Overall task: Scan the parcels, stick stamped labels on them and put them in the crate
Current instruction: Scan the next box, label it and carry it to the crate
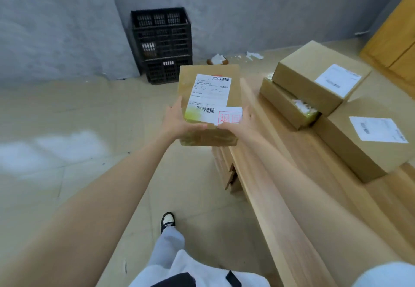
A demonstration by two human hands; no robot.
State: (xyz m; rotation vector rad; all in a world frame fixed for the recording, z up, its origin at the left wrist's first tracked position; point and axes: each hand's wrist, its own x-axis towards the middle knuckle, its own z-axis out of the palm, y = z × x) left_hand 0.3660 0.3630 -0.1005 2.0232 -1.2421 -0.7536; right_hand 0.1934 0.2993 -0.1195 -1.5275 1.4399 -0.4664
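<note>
Torn paper scraps (pixel 254 55) litter the tiled floor (pixel 89 107) beyond the wooden table (pixel 318 149); a wooden cabinet (pixel 395 39) stands to the table's right.

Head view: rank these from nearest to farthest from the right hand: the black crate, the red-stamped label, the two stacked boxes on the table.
1. Red-stamped label: on the parcel, right at the right hand.
2. Stacked boxes: on the table, off to the right.
3. Black crate: far ahead, to the left.
</note>
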